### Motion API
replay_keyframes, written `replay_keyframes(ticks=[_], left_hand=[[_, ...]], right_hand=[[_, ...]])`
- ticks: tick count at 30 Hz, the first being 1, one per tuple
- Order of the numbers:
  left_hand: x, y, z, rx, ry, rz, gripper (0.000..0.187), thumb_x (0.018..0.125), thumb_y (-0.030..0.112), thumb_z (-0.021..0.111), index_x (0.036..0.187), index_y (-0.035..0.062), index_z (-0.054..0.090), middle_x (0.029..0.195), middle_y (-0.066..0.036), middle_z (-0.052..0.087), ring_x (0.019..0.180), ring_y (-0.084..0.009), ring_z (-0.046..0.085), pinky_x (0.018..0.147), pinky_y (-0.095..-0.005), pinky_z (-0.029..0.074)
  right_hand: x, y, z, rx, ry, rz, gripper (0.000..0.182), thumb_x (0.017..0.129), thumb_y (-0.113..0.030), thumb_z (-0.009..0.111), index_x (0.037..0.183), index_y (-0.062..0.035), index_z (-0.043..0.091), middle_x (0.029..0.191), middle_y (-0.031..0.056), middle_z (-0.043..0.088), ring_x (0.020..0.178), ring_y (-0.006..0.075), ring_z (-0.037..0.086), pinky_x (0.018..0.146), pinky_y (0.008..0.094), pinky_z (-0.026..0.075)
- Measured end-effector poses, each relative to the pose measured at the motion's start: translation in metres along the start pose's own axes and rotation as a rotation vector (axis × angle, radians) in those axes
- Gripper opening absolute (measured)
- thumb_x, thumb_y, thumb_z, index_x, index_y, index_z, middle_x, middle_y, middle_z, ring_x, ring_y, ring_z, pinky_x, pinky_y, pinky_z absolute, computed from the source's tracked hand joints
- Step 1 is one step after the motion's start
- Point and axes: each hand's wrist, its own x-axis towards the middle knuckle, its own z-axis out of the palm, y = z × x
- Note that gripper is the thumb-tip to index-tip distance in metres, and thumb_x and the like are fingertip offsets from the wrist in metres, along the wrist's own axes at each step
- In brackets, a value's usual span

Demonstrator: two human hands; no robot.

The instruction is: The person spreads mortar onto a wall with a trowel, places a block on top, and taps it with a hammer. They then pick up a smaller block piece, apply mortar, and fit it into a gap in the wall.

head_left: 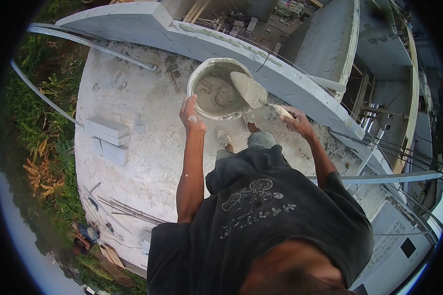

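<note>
A round white bucket (190,88) with grey wet mortar (219,93) inside is in front of my body, its rim crusted with mortar. My left hand (192,114) grips the near left side of the bucket at its rim. The handle of a trowel (249,90) is in my right hand (296,121), fingers wrapped round it. Grey mortar coats the trowel's blade, which lies over the right part of the bucket's opening. Just beyond the bucket runs a low wall of pale blocks (221,46).
Two stacked pale blocks (108,137) lie on the concrete floor (152,162) to the left. Metal rods (133,211) and cables lie near the slab's edge, where greenery (49,113) begins. A metal pole (379,178) crosses at right. Another person (85,235) is at lower left.
</note>
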Motion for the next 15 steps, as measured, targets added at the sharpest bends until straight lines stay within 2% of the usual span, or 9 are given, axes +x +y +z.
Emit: replay_keyframes(ticks=[1,2,5,8,11,12,15], left_hand=[[0.004,-0.010,0.010,0.007,0.045,-0.036,0.045,0.083,0.031,0.073,0.116,0.0009,0.065,0.111,-0.008,0.059,0.109,-0.0210,0.052,0.099,-0.0324,0.038],[0.010,-0.024,0.016,0.006,0.063,-0.054,0.045,0.083,0.032,0.073,0.116,0.0019,0.065,0.110,-0.007,0.058,0.109,-0.0216,0.052,0.100,-0.0343,0.038],[0.019,-0.053,0.022,0.017,0.137,-0.080,0.044,0.082,0.033,0.074,0.113,0.0046,0.065,0.109,-0.007,0.054,0.110,-0.0233,0.050,0.101,-0.0410,0.036],[0.007,-0.060,0.008,0.040,0.226,-0.079,0.037,0.082,0.034,0.074,0.106,0.0074,0.064,0.108,-0.006,0.051,0.113,-0.0240,0.048,0.104,-0.0501,0.035],[0.000,-0.057,-0.018,-0.003,0.305,-0.061,0.031,0.082,0.034,0.075,0.099,0.0113,0.062,0.106,-0.004,0.050,0.115,-0.0236,0.048,0.107,-0.0581,0.034],[-0.005,-0.056,-0.027,-0.017,0.328,-0.048,0.029,0.082,0.034,0.075,0.098,0.0126,0.062,0.105,-0.004,0.050,0.116,-0.0232,0.048,0.108,-0.0595,0.034],[-0.023,-0.050,-0.049,-0.038,0.409,-0.038,0.025,0.082,0.032,0.075,0.091,0.0158,0.058,0.103,-0.002,0.051,0.118,-0.0218,0.049,0.110,-0.0615,0.033]], right_hand=[[0.005,0.000,-0.020,-0.014,0.032,-0.006,0.058,0.089,-0.036,0.077,0.136,-0.0047,0.064,0.089,0.0020,0.068,0.064,0.0061,0.055,0.053,0.0245,0.044],[0.011,0.001,-0.038,-0.088,0.095,0.020,0.059,0.089,-0.038,0.077,0.136,-0.0040,0.064,0.090,0.0014,0.068,0.071,0.0087,0.059,0.059,0.0272,0.049],[0.047,0.033,-0.089,-0.315,0.268,-0.144,0.059,0.089,-0.041,0.076,0.136,-0.0064,0.064,0.095,0.0067,0.072,0.081,0.0172,0.067,0.069,0.0315,0.054],[0.075,0.036,-0.125,-0.663,0.406,-0.265,0.061,0.090,-0.049,0.074,0.137,-0.0117,0.063,0.105,0.0122,0.073,0.089,0.0282,0.071,0.081,0.0389,0.055],[0.103,0.043,-0.139,-1.010,0.537,-0.358,0.052,0.088,-0.045,0.073,0.134,-0.0225,0.064,0.115,0.0113,0.071,0.098,0.0310,0.071,0.081,0.0385,0.056],[0.107,0.033,-0.137,-1.055,0.503,-0.280,0.049,0.089,-0.042,0.072,0.135,-0.0270,0.062,0.111,0.0055,0.070,0.097,0.0285,0.070,0.079,0.0406,0.056],[0.125,0.029,-0.136,-1.204,0.468,-0.298,0.047,0.088,-0.038,0.072,0.134,-0.0279,0.062,0.104,0.0039,0.069,0.095,0.0262,0.069,0.076,0.0405,0.056]])
